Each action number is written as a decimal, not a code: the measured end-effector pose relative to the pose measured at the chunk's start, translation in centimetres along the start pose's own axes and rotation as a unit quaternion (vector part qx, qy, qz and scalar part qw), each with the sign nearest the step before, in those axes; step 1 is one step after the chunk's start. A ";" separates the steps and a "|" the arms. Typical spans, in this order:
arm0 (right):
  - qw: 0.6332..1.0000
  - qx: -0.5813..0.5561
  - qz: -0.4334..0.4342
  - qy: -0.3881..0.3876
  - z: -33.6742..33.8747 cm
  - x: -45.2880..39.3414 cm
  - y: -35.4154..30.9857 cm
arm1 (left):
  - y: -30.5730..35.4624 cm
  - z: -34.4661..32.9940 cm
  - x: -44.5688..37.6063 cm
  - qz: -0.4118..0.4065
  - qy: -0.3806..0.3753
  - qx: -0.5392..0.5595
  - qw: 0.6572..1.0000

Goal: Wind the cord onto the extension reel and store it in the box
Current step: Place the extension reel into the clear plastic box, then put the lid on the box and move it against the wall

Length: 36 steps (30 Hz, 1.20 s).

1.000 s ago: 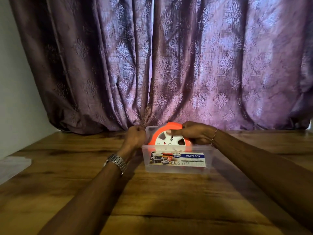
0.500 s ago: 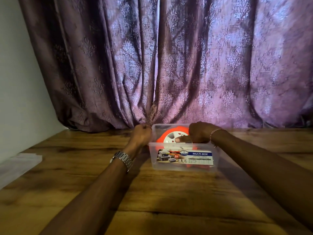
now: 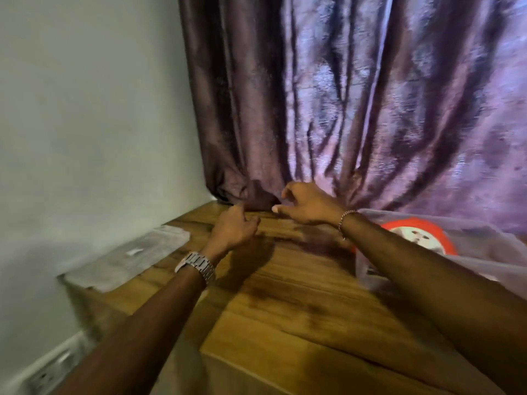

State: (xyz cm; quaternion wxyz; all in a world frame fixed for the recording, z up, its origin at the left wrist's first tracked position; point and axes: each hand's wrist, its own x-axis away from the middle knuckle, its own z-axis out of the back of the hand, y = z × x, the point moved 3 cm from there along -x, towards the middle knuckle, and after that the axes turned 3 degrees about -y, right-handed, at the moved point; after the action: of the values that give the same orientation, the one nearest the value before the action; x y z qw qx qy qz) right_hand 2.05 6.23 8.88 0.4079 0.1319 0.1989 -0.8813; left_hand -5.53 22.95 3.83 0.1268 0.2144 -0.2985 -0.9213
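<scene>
A person's two hands reach across a wooden surface [image 3: 285, 295] toward a clear lid [image 3: 125, 258] lying flat at its far left end, against the wall [image 3: 85, 124]. The orange reel [image 3: 419, 235] already sits inside the clear box [image 3: 484, 252], well to the right of both hands and behind the right forearm; no loose cord shows outside it, though blur hides the detail, so the winding and the stowing look done. The left hand [image 3: 233, 229], above a metal watch [image 3: 196, 266], hangs over the wood with its fingers [image 3: 251, 222] loosely curled and holding nothing. The right hand [image 3: 308, 205], a bracelet [image 3: 346, 220] at the wrist, is just beyond and to the right of it, thumb and fingers spread apart and empty, near the foot of a purple curtain [image 3: 370, 95]. The lid lies to the left of both hands and is not yet touched. What seems left is to fetch the lid and close the box.
</scene>
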 end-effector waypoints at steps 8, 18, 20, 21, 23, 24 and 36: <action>0.988 -0.118 0.024 -0.097 -10.7 -7.6 -8.5 | -13.2 8.5 3.8 0.135 0.065 -0.078 0.986; 0.973 -0.172 0.048 -0.143 -20.9 -13.2 -15.2 | -22.0 12.7 7.1 0.278 0.143 -0.252 0.916; 0.968 -0.189 0.035 -0.164 -22.1 -14.1 -15.7 | -22.3 13.3 7.9 0.301 0.187 -0.270 0.895; 0.963 -0.199 0.034 -0.177 -22.7 -14.5 -16.0 | -22.6 13.6 8.3 0.313 0.206 -0.270 0.887; 0.957 -0.214 0.043 -0.194 -23.5 -15.1 -16.3 | -23.4 14.0 9.0 0.339 0.222 -0.249 0.880; 0.957 -0.212 0.046 -0.195 -23.8 -15.4 -16.3 | -23.9 14.0 9.2 0.352 0.221 -0.228 0.880; 0.929 -0.351 -0.027 -0.118 -21.5 -15.8 -13.4 | -23.7 13.7 8.7 0.276 0.320 -0.060 0.904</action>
State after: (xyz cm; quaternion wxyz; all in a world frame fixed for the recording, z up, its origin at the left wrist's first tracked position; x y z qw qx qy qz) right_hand 3.21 34.52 -0.65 0.4247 -0.1298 0.4496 -0.7750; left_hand -22.11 45.28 -3.29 0.4772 0.3989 -0.2328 -0.7476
